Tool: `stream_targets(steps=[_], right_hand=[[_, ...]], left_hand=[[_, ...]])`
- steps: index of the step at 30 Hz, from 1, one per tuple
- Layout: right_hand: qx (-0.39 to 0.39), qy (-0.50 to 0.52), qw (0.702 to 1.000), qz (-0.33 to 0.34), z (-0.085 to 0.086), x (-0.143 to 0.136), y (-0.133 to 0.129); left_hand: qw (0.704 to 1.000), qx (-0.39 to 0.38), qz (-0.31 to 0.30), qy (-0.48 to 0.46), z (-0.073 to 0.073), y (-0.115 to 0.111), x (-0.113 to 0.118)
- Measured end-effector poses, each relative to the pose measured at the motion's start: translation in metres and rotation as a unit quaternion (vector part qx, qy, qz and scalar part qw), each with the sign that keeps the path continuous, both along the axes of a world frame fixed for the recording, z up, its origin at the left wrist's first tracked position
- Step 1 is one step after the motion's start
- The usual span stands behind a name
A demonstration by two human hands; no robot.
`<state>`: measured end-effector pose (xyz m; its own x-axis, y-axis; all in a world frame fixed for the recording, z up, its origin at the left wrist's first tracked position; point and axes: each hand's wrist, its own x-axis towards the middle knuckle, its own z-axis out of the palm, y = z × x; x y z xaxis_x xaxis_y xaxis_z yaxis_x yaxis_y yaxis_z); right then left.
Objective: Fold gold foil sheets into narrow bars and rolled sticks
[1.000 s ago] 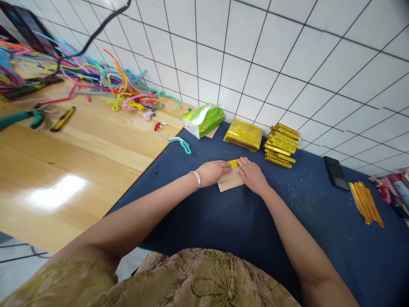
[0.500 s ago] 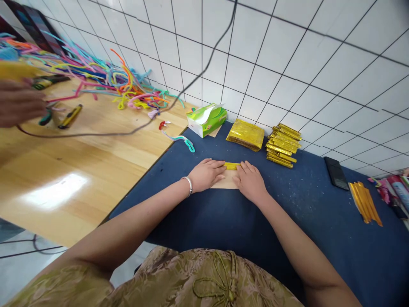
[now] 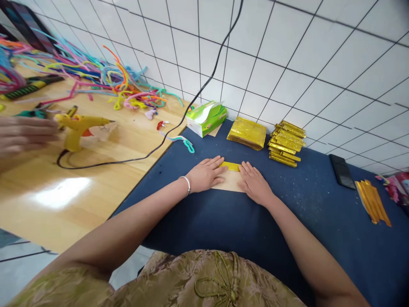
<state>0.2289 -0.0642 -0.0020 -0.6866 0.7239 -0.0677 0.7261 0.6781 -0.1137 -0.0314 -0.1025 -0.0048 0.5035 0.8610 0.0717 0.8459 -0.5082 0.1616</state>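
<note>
On the dark blue table (image 3: 204, 221) a pale sheet of paper (image 3: 232, 181) with a gold strip (image 3: 231, 166) along its far edge lies between my hands. My left hand (image 3: 204, 174), with a silver bangle at the wrist, rests flat on the sheet's left side, fingertips at the strip's left end. Across from it my right hand (image 3: 255, 182) presses down flat on the right side, fingers stretched out by the strip's right end. Both hands are open, and they cover the sheet's two ends.
Behind my hands lie a stack of gold sheets (image 3: 247, 133) and a pile of gold folded strips (image 3: 287, 143). A tissue box (image 3: 207, 118), a phone (image 3: 341, 171) and orange-gold strips (image 3: 373, 202) lie around. Leftward, another person's hand (image 3: 25, 134) is beside a yellow glue gun (image 3: 76, 128) with a cord.
The glue gun has come down onto the wooden table, and the other person's hand is lower, beside it. Its cord has shifted. My hands stay on the sheet, slightly farther apart.
</note>
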Motion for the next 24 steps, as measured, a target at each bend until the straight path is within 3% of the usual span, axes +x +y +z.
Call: stream_targets(steps=[8, 17, 24], right_hand=[[0.004, -0.004, 1.0, 0.002, 0.002, 0.007, -0.002], [-0.064, -0.018, 0.996, 0.056, 0.013, 0.024, 0.012], [-0.027, 0.013, 0.997, 0.07, 0.013, 0.025, 0.01]], left_hand=[[1.0, -0.018, -0.022, 0.009, -0.003, 0.005, -0.022], [0.998, -0.051, -0.04, 0.0, 0.001, 0.008, -0.042], [0.997, -0.05, -0.056, -0.016, 0.002, 0.013, -0.048]])
